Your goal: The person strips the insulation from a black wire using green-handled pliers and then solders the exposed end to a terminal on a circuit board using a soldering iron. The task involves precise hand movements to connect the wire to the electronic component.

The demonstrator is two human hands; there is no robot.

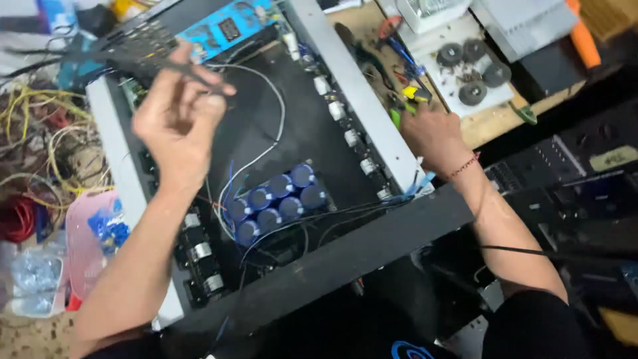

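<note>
My left hand (178, 113) is raised above an open electronics chassis (362, 100), its fingers pinched on a thin dark cable (100, 61) that runs off to the upper left. A grey wire (276, 123) curves below the hand toward a cluster of blue capacitors (279, 199). My right hand (432, 133) rests on the wooden bench beyond the chassis's right wall, touching a green-handled tool (397, 116); whether the fingers grip it is hidden. A red thread is tied around that wrist.
A blue circuit board (229, 26) sits at the chassis's far end. Tangled yellow and red wires (46, 153) and a pink tub (86, 239) lie left. Black round parts (473, 70) sit on a white tray, with an orange handle (583, 40) and dark equipment (571, 186) at right.
</note>
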